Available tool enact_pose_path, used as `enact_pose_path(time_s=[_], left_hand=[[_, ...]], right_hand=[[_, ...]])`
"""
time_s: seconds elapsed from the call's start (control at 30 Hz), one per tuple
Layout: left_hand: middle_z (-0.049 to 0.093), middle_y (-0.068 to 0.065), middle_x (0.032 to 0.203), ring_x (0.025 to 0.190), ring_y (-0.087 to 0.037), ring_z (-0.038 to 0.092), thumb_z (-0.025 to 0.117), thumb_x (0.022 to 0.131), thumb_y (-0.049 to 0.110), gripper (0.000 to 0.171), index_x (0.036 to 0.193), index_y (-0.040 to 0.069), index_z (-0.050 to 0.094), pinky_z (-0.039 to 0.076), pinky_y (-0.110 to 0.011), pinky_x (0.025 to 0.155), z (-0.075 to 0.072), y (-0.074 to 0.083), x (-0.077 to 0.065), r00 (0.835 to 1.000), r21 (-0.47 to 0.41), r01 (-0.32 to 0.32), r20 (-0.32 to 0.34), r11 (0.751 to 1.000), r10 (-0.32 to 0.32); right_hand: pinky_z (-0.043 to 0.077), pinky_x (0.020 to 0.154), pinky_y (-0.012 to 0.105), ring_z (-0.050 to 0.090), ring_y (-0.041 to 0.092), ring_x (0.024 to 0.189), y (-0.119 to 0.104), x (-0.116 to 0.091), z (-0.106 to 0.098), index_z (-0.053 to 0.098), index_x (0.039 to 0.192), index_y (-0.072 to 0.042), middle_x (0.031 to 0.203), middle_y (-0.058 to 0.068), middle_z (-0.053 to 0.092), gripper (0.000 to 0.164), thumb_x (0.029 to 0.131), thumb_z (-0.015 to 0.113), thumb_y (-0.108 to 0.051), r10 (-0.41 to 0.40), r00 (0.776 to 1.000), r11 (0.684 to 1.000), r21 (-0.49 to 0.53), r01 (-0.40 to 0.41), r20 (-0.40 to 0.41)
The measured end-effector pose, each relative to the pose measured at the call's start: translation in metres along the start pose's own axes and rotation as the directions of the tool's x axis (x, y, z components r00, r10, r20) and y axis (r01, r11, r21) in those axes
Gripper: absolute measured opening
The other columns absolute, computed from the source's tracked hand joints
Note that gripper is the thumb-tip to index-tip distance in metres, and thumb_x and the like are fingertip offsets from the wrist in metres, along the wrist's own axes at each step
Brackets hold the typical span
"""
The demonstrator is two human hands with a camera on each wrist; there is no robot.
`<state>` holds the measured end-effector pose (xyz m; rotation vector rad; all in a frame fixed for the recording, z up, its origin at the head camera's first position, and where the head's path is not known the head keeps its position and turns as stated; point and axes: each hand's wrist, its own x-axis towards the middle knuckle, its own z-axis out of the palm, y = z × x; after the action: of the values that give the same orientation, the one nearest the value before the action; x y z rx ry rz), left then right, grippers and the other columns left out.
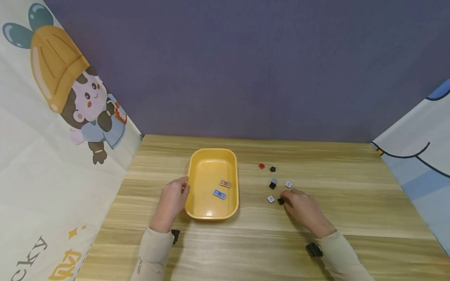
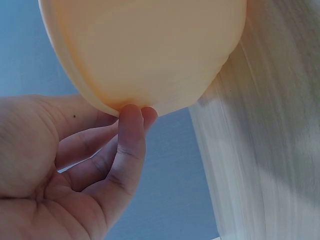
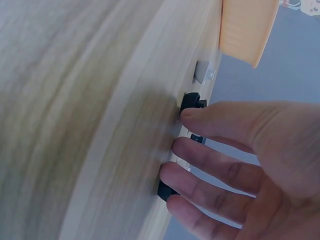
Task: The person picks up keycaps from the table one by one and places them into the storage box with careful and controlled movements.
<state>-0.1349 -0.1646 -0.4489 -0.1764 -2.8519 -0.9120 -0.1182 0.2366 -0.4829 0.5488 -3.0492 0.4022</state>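
Note:
A yellow tray stands left of the middle of the table, with a pink printed tile and a blue printed tile in it. My left hand pinches the tray's left rim between thumb and fingers, as the left wrist view shows. Over to the right, my right hand is low over the table, its thumb at a small black brick. The fingers of that hand are apart and loosely bent; a second black piece lies by their tips, partly hidden.
Near the right hand lie white pieces, a grey piece against a black one, another black piece and a red piece. A dark blue-grey panel stands behind the wooden table.

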Motion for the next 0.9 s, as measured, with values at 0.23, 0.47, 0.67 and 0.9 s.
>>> enact_pose_path(time_s=[0.23,0.47,0.67,0.9], left_hand=[[0.069,-0.018,0.092,0.073,-0.024,0.066,0.067,0.092,-0.003,0.03,0.12,-0.013,0.064,0.057,-0.03,0.058,0.0009,-0.0003,0.0006,1.0,0.001,-0.002,-0.001,1.0,0.002],[0.069,-0.018,0.091,0.071,-0.023,0.065,0.067,0.092,-0.002,0.03,0.12,-0.013,0.064,0.056,-0.029,0.057,0.0009,0.0002,0.0002,1.0,-0.004,-0.003,-0.002,1.0,0.003],[0.07,-0.019,0.091,0.07,-0.022,0.065,0.067,0.092,-0.002,0.03,0.12,-0.013,0.064,0.056,-0.028,0.056,0.0019,-0.0004,0.0005,1.0,-0.006,-0.001,-0.007,1.0,0.001],[0.07,-0.019,0.091,0.071,-0.023,0.065,0.067,0.092,-0.003,0.029,0.119,-0.013,0.065,0.056,-0.029,0.057,0.0018,-0.0016,0.0001,1.0,-0.005,-0.011,-0.012,1.0,0.011]], right_hand=[[0.059,0.067,0.045,0.067,0.025,0.084,0.0009,0.0002,0.0,0.071,0.108,-0.009,0.097,0.006,0.069,0.023,0.086,0.078,-0.006,0.0,1.0,1.0,0.006,0.0,-0.002],[0.059,0.068,0.045,0.067,0.026,0.085,0.0023,-0.0001,0.0012,0.071,0.105,-0.008,0.098,0.008,0.069,0.021,0.086,0.078,-0.008,0.001,1.0,1.0,0.01,-0.001,-0.012],[0.059,0.073,0.048,0.068,0.029,0.089,0.0012,0.0,0.0004,0.071,0.105,-0.006,0.102,0.011,0.071,0.019,0.088,0.077,-0.011,0.027,1.0,0.999,0.043,-0.027,-0.01],[0.058,0.067,0.039,0.067,0.02,0.082,-0.0043,0.0069,-0.0036,0.071,0.101,-0.01,0.094,0.003,0.069,0.013,0.09,0.075,-0.016,0.032,0.997,0.993,0.117,-0.025,-0.063]])
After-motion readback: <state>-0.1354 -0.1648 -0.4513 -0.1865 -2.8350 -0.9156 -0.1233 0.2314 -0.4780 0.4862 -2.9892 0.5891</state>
